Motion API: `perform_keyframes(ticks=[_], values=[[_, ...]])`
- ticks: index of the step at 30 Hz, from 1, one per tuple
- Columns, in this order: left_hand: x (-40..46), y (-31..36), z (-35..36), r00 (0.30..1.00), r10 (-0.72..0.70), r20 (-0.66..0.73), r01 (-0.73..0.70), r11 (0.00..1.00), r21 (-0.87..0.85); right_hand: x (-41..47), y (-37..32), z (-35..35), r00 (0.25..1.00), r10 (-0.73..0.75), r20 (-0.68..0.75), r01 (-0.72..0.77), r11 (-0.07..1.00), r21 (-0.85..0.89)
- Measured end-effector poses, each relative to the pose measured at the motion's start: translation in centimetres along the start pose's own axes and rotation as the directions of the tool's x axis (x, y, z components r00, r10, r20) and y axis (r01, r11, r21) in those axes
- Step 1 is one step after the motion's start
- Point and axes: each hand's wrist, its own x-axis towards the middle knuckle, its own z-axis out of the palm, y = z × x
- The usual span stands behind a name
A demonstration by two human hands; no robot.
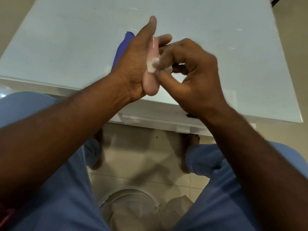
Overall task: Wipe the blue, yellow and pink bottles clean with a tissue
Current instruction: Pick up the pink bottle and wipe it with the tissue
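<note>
Bottle: pink bottle (152,69) above the table (66,47) near edge, clasped in left hand (133,67); turn it steadily
Tissue: wad (152,65) pinched by right hand (188,67) fingertips, pressed on the bottle; rub its whole length
Waiting: blue bottle (122,47) lies behind the left hand

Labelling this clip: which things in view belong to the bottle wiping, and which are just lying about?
In the job:
pink bottle, held by left hand
tissue, pinched by right hand
blue bottle on table

Lying about:
white bin on the floor
</note>
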Motion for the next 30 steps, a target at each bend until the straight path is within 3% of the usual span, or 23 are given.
perform_keyframes(ticks=[3, 8, 12, 16, 20, 22, 24, 28, 30], values=[[0.1, 0.3, -0.1, 1.0, -0.025, 0.012, 0.026, 0.998, -0.064, -0.4, -0.2, 0.0, 0.995, 0.013, 0.098, -0.018, 0.999, 0.044], [-0.1, 0.6, -0.1, 0.988, 0.062, 0.139, -0.036, 0.983, -0.183, 0.5, -0.2, -0.9, 0.975, 0.186, -0.121, -0.17, 0.977, 0.125], [0.0, 0.5, -0.3, 0.977, 0.112, 0.184, -0.085, 0.985, -0.15, 0.9, -0.1, -1.6, 0.929, 0.311, -0.202, -0.282, 0.946, 0.159], [0.5, 1.0, -0.6, 0.973, 0.12, 0.197, -0.078, 0.976, -0.205, 0.6, 0.0, -1.4, 0.841, 0.539, -0.042, -0.52, 0.828, 0.21], [0.6, 1.4, -0.9, 0.971, 0.192, 0.142, -0.152, 0.956, -0.253, 0.9, -0.4, -1.3, 0.638, 0.724, 0.262, -0.752, 0.514, 0.412], [0.7, 1.5, -1.1, 0.973, 0.186, 0.139, -0.148, 0.957, -0.248, 1.0, -0.9, -1.2, 0.592, 0.725, 0.352, -0.778, 0.4, 0.484], [0.8, 1.4, -1.2, 0.977, 0.172, 0.123, -0.147, 0.97, -0.192, 1.0, -1.0, -1.2, 0.601, 0.717, 0.353, -0.771, 0.403, 0.494], [0.8, 1.7, -0.6, 0.975, 0.211, -0.069, -0.213, 0.977, -0.027, 1.5, -0.4, -2.2, 0.632, 0.744, 0.218, -0.696, 0.423, 0.58], [0.8, 1.9, -0.4, 0.966, 0.216, -0.139, -0.193, 0.968, 0.158, 1.7, -0.1, -2.8, 0.625, 0.767, 0.144, -0.637, 0.395, 0.662]])
